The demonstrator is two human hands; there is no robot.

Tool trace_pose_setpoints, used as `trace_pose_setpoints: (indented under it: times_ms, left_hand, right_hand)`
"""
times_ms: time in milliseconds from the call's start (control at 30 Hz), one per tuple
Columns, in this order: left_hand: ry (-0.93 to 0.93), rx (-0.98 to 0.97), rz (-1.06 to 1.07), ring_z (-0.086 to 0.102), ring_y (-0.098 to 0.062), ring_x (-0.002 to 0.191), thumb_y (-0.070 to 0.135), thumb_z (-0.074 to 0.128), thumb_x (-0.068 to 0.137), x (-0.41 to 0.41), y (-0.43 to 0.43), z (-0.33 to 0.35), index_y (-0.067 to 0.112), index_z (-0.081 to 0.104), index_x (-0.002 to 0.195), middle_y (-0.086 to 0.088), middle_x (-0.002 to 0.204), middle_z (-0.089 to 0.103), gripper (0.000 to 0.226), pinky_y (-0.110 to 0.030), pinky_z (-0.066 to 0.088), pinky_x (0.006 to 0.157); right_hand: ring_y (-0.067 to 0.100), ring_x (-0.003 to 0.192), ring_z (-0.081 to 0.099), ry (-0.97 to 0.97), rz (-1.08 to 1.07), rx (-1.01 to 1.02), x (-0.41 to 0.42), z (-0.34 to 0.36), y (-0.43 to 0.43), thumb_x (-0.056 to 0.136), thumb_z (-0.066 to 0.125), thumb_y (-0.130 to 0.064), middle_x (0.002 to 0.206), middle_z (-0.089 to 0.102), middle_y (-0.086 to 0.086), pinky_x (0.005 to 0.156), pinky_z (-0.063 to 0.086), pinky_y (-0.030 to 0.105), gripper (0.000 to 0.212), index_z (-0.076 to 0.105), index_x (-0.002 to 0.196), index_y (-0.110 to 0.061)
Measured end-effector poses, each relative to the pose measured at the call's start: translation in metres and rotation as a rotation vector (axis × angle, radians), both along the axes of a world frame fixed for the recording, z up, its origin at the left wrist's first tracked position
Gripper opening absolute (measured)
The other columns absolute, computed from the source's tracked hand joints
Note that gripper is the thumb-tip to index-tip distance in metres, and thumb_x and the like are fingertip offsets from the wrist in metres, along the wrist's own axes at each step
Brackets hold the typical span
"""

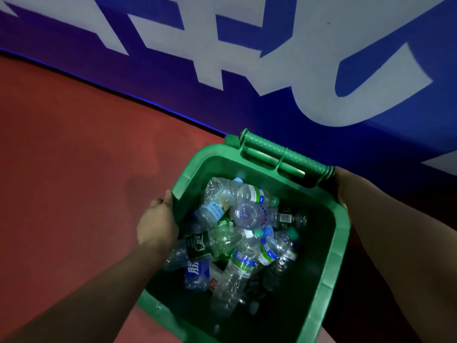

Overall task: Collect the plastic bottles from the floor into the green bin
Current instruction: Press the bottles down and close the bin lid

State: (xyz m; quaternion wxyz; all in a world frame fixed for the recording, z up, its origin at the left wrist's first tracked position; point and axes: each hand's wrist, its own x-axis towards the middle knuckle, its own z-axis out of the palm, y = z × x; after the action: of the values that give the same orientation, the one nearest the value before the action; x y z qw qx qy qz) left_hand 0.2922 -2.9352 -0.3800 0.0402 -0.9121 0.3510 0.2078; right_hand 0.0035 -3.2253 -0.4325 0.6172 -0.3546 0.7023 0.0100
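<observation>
Bin: green bin on red floor, at floor's edge by blue banner.
Bottles: plastic bottles piled inside bin.
L hand: fingers grip bin's left rim.
R hand: at right rim, fingers hidden, can't tell.

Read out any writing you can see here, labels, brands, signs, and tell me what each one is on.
"脉", probably, in white: on the blue-label bottle in the green bin.
Big white letters on the blue panel: upside down and cropped, no word readable.
Dark-label bottle, pale-label bottle, green-and-blue-label bottle: print too blurred to read.
</observation>
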Motion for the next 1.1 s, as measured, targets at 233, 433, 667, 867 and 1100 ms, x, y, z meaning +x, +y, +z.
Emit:
trace_pose_setpoints:
  times_ms: [233,433,667,867,1100]
  left_hand:
    - [0.028,-0.033,-0.005,0.059,-0.031,0.102,0.004,0.051,0.078,0.001,0.041,0.007,0.028,0.026,0.151,-0.005,0.121,0.05,0.08,-0.037,0.048,0.076]
    - [0.055,-0.064,-0.009,0.06,-0.03,0.1,0.006,0.054,0.079,0.002,0.09,0.014,0.029,0.027,0.15,-0.001,0.129,0.05,0.079,-0.036,0.048,0.072]
    - [0.117,-0.052,-0.031,0.064,-0.032,0.093,0.012,0.061,0.078,0.01,0.146,0.021,0.027,0.029,0.151,-0.001,0.134,0.049,0.081,-0.038,0.051,0.069]
    - [0.041,-0.046,-0.065,0.066,-0.034,0.082,0.008,0.06,0.079,0.013,0.158,0.011,0.025,0.032,0.15,0.0,0.133,0.052,0.078,-0.037,0.049,0.063]
    - [-0.004,-0.015,-0.053,0.063,-0.041,0.078,0.008,0.057,0.083,0.02,0.165,0.006,0.022,0.034,0.148,-0.01,0.116,0.055,0.07,-0.04,0.046,0.063]
  right_hand:
    - [0.024,0.048,0.064,0.005,-0.377,-0.036,-0.001,0.035,0.036,0.099,0.037,-0.014,0.072,0.061,0.011,0.035,0.05,0.029,0.023,0.056,0.091,-0.004]
    - [0.02,0.07,0.061,-0.032,-0.455,0.052,-0.014,0.068,0.086,0.091,0.04,-0.021,0.07,0.066,-0.001,0.069,0.048,0.037,0.02,0.06,0.089,-0.019]
    - [0.024,0.06,0.057,-0.282,-0.677,-0.043,-0.03,0.087,0.158,0.038,0.071,-0.007,0.071,0.058,0.007,0.062,0.055,0.031,0.044,0.061,0.08,-0.018]
    - [0.007,0.035,0.047,-0.289,-0.84,-0.171,-0.041,0.102,0.197,0.049,0.04,0.002,0.066,0.055,-0.001,0.037,0.029,0.014,0.036,0.046,0.079,-0.018]
    - [0.033,0.092,0.073,-0.244,-1.054,-0.366,-0.047,0.096,0.221,0.046,0.037,0.011,0.11,0.073,0.012,0.072,0.06,0.047,0.082,0.066,0.121,-0.009]
